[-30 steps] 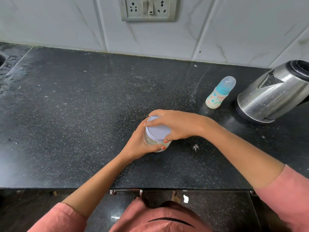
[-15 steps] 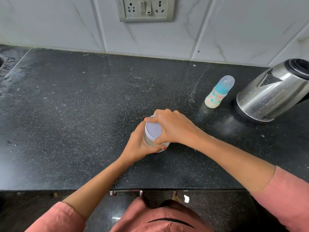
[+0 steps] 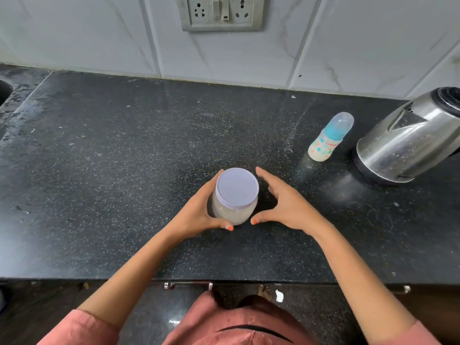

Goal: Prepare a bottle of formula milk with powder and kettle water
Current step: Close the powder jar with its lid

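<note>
A clear jar of white powder (image 3: 234, 210) with a pale lilac lid (image 3: 237, 188) stands on the black counter (image 3: 124, 170), its lid on. My left hand (image 3: 199, 215) grips the jar's left side, thumb curled under its front. My right hand (image 3: 283, 202) hovers just right of the jar with fingers spread, holding nothing. A small baby bottle (image 3: 328, 138) with a blue collar and clear cap stands at the right. A steel kettle (image 3: 410, 138) sits beside it at the far right.
A socket plate (image 3: 221, 12) is set in the white tiled wall at the back. A sink edge (image 3: 3, 92) shows at the far left. The counter's front edge runs below my forearms, with a drawer handle (image 3: 188, 285) under it.
My right hand gripped the jar's lid from above before; now it has come off the lid and opened to the right of the jar. My left hand keeps hold of the jar.
</note>
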A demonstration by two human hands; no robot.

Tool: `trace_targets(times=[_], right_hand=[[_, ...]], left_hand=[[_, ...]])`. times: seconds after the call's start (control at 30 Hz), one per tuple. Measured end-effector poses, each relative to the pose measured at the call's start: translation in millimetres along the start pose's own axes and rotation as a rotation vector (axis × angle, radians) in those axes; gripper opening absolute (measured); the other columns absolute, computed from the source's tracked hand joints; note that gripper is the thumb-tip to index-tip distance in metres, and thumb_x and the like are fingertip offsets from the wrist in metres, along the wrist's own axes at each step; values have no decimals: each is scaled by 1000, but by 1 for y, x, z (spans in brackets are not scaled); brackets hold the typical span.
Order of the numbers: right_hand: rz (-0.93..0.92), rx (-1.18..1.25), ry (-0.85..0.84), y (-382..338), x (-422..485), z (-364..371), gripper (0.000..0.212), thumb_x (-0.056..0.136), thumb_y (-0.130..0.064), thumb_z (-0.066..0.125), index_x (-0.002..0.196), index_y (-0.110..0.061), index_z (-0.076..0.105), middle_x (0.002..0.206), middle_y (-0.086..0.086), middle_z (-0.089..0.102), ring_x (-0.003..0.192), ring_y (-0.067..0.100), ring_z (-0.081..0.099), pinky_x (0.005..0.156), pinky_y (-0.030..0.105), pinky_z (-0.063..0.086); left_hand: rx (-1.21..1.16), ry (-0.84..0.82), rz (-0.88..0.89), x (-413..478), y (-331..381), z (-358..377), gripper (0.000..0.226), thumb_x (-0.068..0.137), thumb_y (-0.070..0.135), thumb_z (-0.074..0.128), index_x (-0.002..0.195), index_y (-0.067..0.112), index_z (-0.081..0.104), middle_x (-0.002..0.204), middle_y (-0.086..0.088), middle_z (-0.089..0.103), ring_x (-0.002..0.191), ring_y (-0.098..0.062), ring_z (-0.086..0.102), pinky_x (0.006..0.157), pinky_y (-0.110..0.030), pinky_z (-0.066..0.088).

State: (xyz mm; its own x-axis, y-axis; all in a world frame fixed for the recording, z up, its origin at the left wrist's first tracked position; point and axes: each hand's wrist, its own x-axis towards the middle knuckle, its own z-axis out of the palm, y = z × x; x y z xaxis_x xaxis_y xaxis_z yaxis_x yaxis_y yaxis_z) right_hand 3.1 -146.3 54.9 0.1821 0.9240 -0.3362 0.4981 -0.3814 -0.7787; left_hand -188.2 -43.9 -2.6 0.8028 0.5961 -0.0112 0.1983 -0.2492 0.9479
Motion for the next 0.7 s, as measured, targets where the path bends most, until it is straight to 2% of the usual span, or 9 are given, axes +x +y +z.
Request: trace_targets(times=[0.1,0.2,0.27,0.33,0.4,0.43,0.57,0.63,0.7], right_hand=[[-3,11,32,26,1,23,107,56,-19,86,144,-26,24,151,-7,29,139,9,24,116,34,21],[-39,72,84,34,5,43,98,61,-12,82,141,-27,28,146,-8,36,133,4,29,111,25,25],[-53,166,132,36,8,52,93,62,-7,81,137,-31,31,138,-17,42,129,2,35,108,21,29],[-70,223,162,38,12,55,89,62,-1,80,128,-39,34,124,-30,44,119,-10,42,100,8,32],[-76,256,167,40,18,53,88,61,4,78,123,-41,35,118,-33,45,111,-22,43,93,1,32],[-81,266,167,41,21,50,88,61,5,78,122,-42,36,118,-32,46,110,-22,43,93,1,33],[-92,273,196,38,38,28,86,61,2,80,131,-28,42,121,-21,51,118,-2,46,94,4,36],[-106,262,210,33,49,13,85,62,2,79,134,-23,42,121,-20,50,117,-2,46,93,4,36],[-117,234,223,27,62,-1,84,62,1,79,134,-21,42,120,-18,50,116,0,47,96,10,38]], left_hand=[[21,5,-54,-3,-10,-2,117,49,60,80,145,31,19,150,17,26,136,9,22,112,-15,19],[-15,32,-89,-5,-16,3,102,49,57,81,134,48,24,142,19,38,132,4,33,113,-25,27],[-57,69,-102,-6,-18,6,94,50,53,82,129,49,30,139,18,43,131,1,39,111,-29,32],[-124,85,-113,-6,-18,7,93,48,55,84,127,47,36,136,17,47,129,-1,42,108,-25,35],[-175,89,-122,-1,-15,7,91,48,49,86,126,42,39,133,17,49,126,1,44,104,-17,36],[-187,86,-120,3,-13,7,89,51,40,88,125,40,39,132,16,49,124,3,45,102,-15,37],[-205,70,-94,34,-6,3,85,62,-1,80,126,33,35,128,17,47,115,16,45,95,-6,36],[-193,56,-84,54,-2,-2,86,64,-4,78,130,27,33,128,17,47,114,17,46,97,-7,36],[-195,52,-76,73,0,-6,87,65,-4,77,134,23,32,131,13,47,116,13,46,99,-10,37]])
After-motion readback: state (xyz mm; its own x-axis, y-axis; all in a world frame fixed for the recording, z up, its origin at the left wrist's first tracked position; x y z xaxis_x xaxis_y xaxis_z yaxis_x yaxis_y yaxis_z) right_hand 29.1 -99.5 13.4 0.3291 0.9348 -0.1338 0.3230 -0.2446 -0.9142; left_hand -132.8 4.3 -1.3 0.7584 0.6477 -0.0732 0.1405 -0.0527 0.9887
